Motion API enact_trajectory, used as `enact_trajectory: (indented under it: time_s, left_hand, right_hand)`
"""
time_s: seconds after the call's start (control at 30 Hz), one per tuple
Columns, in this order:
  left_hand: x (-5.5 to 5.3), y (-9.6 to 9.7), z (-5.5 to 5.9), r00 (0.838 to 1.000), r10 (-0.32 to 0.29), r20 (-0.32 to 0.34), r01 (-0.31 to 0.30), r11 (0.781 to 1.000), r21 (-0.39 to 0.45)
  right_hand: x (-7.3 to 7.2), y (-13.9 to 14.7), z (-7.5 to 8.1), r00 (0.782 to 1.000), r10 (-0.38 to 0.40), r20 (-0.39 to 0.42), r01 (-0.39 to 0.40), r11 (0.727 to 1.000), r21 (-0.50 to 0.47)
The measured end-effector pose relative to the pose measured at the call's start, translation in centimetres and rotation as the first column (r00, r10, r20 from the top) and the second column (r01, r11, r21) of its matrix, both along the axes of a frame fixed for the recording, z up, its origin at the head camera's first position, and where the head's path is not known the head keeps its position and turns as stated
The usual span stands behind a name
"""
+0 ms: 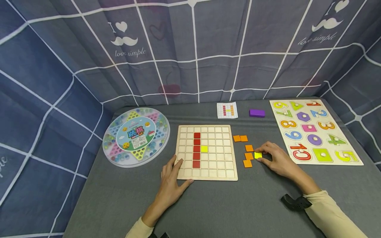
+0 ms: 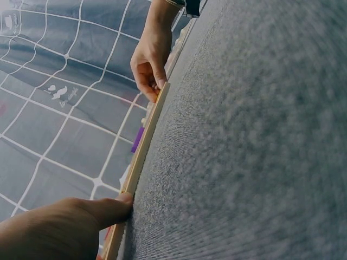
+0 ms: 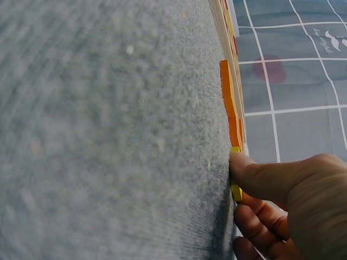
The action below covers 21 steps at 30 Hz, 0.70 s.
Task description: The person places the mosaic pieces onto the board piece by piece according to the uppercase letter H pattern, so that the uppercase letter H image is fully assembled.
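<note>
We've the L hand [image 1: 171, 177] loosely spread, holding nothing, fingers on the L edge of the board [image 1: 220, 162]; next, orange tiles [image 1: 248, 156], and just R of 'em the yellow tile [image 1: 258, 155], pinched by the R hand [image 1: 276, 158]. Prob. light, stiff: we'd grip opp. edges.

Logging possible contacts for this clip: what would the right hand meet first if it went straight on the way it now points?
Past the yellow tile it pinches, the right hand would likely meet the orange tiles before the grid board; which tile first is unclear.
</note>
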<state>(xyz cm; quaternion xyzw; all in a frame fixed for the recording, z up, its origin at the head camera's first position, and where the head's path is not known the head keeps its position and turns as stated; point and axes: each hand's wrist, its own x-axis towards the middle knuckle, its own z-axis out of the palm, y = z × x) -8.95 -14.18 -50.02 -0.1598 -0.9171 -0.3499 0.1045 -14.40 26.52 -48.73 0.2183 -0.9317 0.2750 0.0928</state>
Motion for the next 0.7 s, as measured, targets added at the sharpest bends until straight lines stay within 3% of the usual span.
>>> enact_trajectory:
  time_s: [0.7]
  left_hand:
    - [0.04,-0.03,-0.03,1.0,-0.002,-0.013,0.002,1.0,-0.003]
  right_hand:
    - [-0.05,-0.04,-0.03,1.0,0.007,-0.004,-0.007,1.0,-0.001]
